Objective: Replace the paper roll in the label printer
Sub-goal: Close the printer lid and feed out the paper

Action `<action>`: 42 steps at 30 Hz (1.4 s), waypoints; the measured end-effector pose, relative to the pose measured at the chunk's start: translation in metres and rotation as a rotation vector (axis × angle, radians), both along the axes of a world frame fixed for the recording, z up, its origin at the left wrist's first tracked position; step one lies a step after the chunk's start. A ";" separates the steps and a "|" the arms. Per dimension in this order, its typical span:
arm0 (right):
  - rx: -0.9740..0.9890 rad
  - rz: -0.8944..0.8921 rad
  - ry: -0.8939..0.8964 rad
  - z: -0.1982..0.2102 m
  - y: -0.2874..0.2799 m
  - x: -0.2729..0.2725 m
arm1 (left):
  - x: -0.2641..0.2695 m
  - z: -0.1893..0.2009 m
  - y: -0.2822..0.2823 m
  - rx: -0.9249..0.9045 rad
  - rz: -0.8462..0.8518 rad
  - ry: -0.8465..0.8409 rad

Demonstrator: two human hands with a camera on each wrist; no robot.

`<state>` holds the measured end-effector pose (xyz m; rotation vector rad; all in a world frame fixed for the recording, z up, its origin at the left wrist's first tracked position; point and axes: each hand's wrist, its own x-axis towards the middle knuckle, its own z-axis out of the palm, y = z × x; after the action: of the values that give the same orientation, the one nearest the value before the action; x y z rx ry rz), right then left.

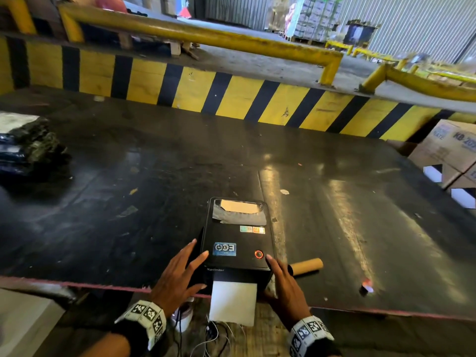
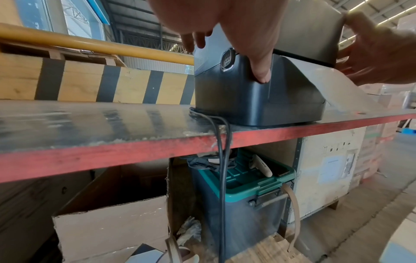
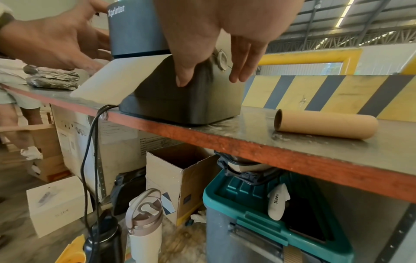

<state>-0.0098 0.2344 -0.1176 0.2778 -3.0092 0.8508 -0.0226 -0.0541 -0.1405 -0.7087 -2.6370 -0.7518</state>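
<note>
A black label printer stands at the near edge of the dark table, lid down, its round button glowing red. White label paper hangs out of its front slot over the edge. My left hand lies with straight, spread fingers against the printer's left side; its thumb touches the front corner. My right hand rests flat on the printer's right side, fingers straight. An empty brown cardboard core lies on the table just right of the printer.
A dark wrapped bundle sits far left on the table. A yellow-black striped barrier runs behind. Cardboard boxes stand at the right. Under the table are a green-lidded bin, an open carton, bottles and the printer's cables.
</note>
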 end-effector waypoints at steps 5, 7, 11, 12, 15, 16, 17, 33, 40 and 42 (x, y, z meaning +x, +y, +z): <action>0.001 -0.010 -0.029 -0.001 -0.003 0.005 | 0.002 0.000 0.002 0.051 0.002 -0.022; 0.003 -0.010 -0.047 0.001 -0.005 0.006 | 0.004 0.001 0.003 0.069 -0.003 -0.025; 0.003 -0.018 -0.064 0.006 -0.007 0.008 | 0.005 0.003 0.003 0.077 0.002 -0.037; 0.006 -0.023 -0.073 0.007 -0.006 0.009 | 0.005 0.003 0.004 0.067 0.002 -0.040; 0.031 -0.027 -0.109 0.009 -0.007 0.011 | 0.007 0.005 0.005 0.044 0.010 -0.039; 0.044 -0.022 -0.118 0.009 -0.007 0.012 | 0.007 0.005 0.005 0.043 0.016 -0.037; 0.053 -0.020 -0.122 0.010 -0.007 0.012 | 0.007 0.005 0.006 0.041 0.022 -0.035; 0.033 -0.015 -0.138 0.008 -0.006 0.012 | 0.006 0.004 0.007 0.053 0.012 -0.068; 0.043 -0.011 -0.120 0.005 -0.008 0.011 | 0.004 0.000 0.004 0.040 -0.018 -0.026; 0.048 -0.010 -0.122 0.005 -0.007 0.009 | 0.003 0.001 0.004 0.025 -0.016 -0.017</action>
<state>-0.0005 0.2276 -0.1126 0.2189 -3.1443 0.8258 -0.0200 -0.0501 -0.1390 -0.7205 -2.6355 -0.7977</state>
